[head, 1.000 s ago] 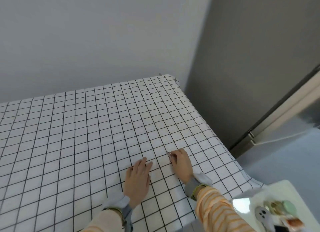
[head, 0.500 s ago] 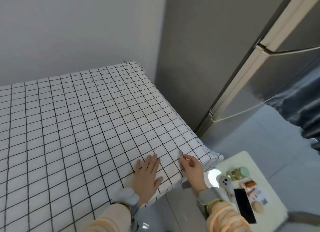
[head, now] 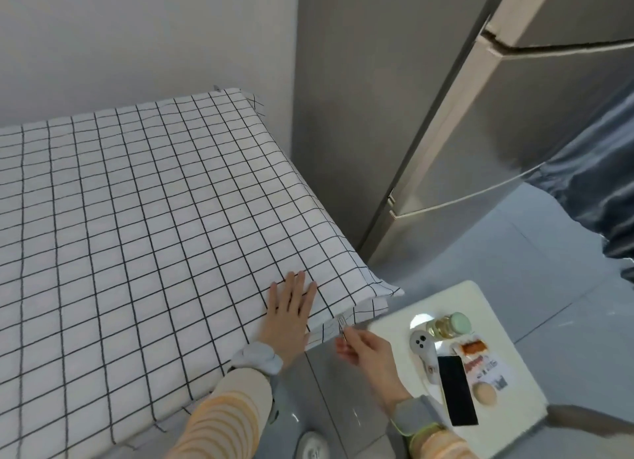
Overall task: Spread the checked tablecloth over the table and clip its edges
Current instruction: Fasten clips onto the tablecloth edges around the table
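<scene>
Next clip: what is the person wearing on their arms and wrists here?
Both arms are in long sleeves with cream and orange stripes. The left hand has a pale blue-grey gathered cuff, like a scrunchie, at the wrist. The right hand has a grey cuff with a thin yellow-green band behind it. Both hands are bare; I can make out no rings or gloves.

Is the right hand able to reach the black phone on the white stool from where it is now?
Probably yes. The right hand pinches a small metal clip at the tablecloth edge, and the black phone lies flat on the white stool just beside that wrist, with nothing between. It must free the clip first.
</scene>
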Action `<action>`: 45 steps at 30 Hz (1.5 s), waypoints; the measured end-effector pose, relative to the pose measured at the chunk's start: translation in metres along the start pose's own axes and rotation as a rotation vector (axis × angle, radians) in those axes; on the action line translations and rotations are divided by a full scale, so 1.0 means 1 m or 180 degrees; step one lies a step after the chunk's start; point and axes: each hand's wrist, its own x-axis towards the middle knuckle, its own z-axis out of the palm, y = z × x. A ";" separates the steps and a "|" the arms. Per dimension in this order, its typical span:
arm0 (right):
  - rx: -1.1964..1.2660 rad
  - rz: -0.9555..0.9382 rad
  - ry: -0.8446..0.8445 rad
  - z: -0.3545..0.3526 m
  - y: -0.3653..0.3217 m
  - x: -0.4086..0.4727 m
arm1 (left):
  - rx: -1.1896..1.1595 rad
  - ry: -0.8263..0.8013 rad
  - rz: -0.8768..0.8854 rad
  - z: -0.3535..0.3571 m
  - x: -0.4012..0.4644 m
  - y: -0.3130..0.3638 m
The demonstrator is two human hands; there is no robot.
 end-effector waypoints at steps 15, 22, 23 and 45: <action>-0.0062 -0.0017 -0.0125 0.002 0.005 -0.001 | 0.0165 0.0128 -0.0001 0.001 0.000 0.001; 0.0045 0.0188 -0.0263 0.001 0.000 0.007 | 0.0156 0.0085 -0.0039 -0.004 -0.001 0.001; 0.0048 0.0197 -0.0279 0.001 0.000 0.008 | 0.0145 0.0083 -0.0041 -0.004 -0.001 0.002; 0.0234 0.0645 -0.0749 0.004 -0.013 0.030 | 0.0157 0.0110 -0.0057 -0.004 0.000 0.003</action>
